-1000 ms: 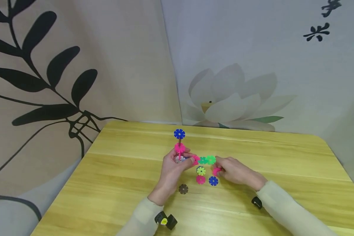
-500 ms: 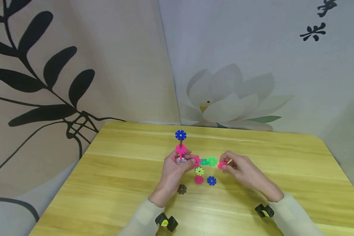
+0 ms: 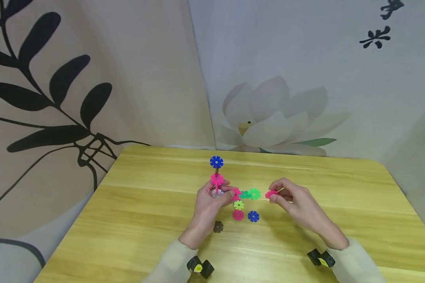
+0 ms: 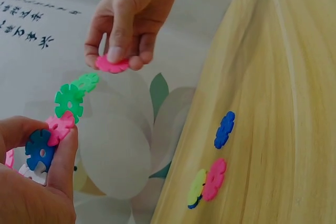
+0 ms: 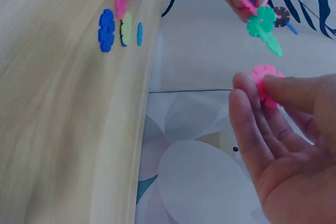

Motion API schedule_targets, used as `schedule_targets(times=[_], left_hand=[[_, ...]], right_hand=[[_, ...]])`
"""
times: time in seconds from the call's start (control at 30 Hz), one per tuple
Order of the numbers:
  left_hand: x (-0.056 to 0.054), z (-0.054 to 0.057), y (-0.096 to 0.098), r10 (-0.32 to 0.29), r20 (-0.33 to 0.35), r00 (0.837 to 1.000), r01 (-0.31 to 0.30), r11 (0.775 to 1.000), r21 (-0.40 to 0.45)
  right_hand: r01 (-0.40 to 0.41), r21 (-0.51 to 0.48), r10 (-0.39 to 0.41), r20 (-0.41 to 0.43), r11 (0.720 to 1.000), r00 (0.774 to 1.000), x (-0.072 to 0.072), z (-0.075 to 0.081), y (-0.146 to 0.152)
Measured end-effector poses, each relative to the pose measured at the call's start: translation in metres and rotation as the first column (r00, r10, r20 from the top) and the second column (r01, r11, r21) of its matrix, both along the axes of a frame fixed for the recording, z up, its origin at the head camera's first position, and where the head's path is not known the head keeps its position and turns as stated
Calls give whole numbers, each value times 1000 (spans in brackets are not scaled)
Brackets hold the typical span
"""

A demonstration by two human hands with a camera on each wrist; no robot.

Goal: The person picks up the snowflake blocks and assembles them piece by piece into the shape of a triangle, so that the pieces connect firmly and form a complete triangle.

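My left hand pinches a chain of interlocking snowflake discs between thumb and fingers. At the grip sit a pink disc and a blue disc. Two green discs stick out toward the right hand. On the far side of the chain rise a pink disc, a brown piece seen edge-on and a dark blue disc. My right hand pinches a single pink disc by thumb and fingertips, apart from the outermost green disc.
Loose discs lie on the wooden table below the hands: a yellow-green disc overlapping a blue one, a pink disc, a blue disc and a dark brown disc. A printed backdrop stands behind the table.
The right hand has brought its pink disc up from beside the loose blue disc, moving right and away from the chain. The left hand has stayed nearly still with the chain.
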State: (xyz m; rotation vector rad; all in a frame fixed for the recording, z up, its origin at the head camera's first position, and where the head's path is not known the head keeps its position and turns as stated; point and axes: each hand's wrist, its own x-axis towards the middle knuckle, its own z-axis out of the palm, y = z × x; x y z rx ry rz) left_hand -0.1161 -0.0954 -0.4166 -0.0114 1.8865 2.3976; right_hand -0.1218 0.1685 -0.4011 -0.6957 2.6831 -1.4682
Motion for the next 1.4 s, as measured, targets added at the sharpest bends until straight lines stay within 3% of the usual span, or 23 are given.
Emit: schedule_targets(times=[0.33, 0.63, 0.8, 1.23, 1.4], left_hand=[[-1, -1, 3, 13, 28, 1000, -14, 1000, 25], [-1, 3, 5, -7, 85, 996, -5, 991, 135], [-1, 4, 6, -9, 113, 994, -9, 988, 157], [-1, 4, 9, -15, 113, 993, -3, 988, 152], [2, 6, 11, -8, 125, 992, -11, 988, 156]], right_hand=[[42, -28, -43, -15, 999, 999, 5, 6, -4], [78, -32, -81, -105, 996, 991, 6, 8, -6], [82, -44, -86, -110, 996, 990, 7, 11, -8], [18, -112, -44, -235, 994, 971, 5, 7, -8], [-37, -136, -7, -311, 990, 951, 4, 5, -8]])
